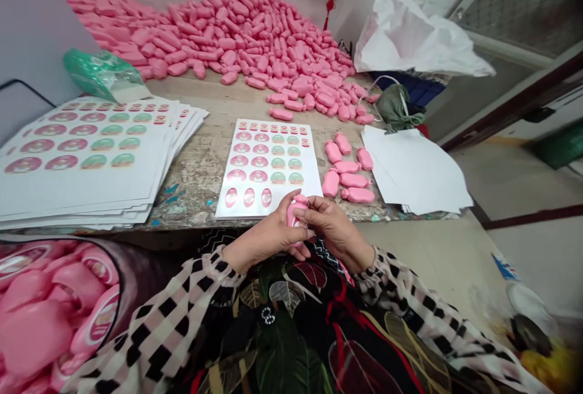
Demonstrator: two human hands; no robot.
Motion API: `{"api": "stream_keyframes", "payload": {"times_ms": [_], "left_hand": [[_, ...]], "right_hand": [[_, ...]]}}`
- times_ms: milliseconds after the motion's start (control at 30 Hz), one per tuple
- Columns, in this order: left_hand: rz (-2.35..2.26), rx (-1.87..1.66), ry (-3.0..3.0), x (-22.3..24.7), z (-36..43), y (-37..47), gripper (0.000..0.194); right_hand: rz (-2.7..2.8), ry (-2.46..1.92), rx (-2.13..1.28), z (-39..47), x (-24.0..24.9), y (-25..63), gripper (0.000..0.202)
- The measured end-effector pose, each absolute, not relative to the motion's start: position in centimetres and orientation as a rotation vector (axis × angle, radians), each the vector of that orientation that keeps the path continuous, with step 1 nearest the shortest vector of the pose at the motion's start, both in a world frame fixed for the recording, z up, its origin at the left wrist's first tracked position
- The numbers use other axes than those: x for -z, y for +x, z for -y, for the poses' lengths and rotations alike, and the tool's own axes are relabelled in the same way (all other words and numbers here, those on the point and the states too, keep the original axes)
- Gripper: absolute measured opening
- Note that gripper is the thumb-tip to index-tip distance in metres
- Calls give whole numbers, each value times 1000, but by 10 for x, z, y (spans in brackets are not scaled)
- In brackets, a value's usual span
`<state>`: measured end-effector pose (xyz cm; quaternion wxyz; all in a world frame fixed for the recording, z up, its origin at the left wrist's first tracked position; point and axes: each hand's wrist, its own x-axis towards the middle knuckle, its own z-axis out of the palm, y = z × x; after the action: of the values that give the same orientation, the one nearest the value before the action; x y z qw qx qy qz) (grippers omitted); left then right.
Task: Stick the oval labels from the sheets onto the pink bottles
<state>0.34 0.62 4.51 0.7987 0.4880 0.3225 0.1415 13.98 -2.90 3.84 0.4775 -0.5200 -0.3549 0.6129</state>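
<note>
Close to my body, just past the table's front edge, my left hand (273, 227) is wrapped round a small pink plastic bottle (298, 204). My right hand (334, 224) meets it from the other side, thumb and fingers pressed on the bottle's front. A pale patch shows on the bottle under the right thumb; whether it is a label I cannot tell. Right behind the hands lies a sticker sheet (312, 184) with rows of pink and green oval labels. Several loose pink bottles (356, 180) lie to the right of the sheet.
A big heap of pink bottles (237, 30) fills the table's back. Stacked sticker sheets (82, 187) and a green plastic bag (102, 72) lie left, white backing papers (419, 169) right. A bag of labelled bottles (45, 309) stands at lower left.
</note>
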Motion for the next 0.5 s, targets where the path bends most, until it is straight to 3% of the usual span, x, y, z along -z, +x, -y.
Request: {"api": "stream_keyframes", "payload": {"times_ms": [100, 233, 433, 500], "left_hand": [[-643, -235, 1216, -40, -1, 11, 100], [-609, -132, 1272, -34, 0, 15, 86], [-605, -75, 1223, -33, -1, 19, 62], [-601, -58, 1220, -33, -1, 20, 57]], "right_hand": [[821, -1276, -1373, 46, -43, 170, 31], [978, -1549, -1137, 79, -34, 239, 34], [1146, -2490, -942, 143, 58, 324, 33], [1105, -2619, -932, 160, 88, 330, 30]]}}
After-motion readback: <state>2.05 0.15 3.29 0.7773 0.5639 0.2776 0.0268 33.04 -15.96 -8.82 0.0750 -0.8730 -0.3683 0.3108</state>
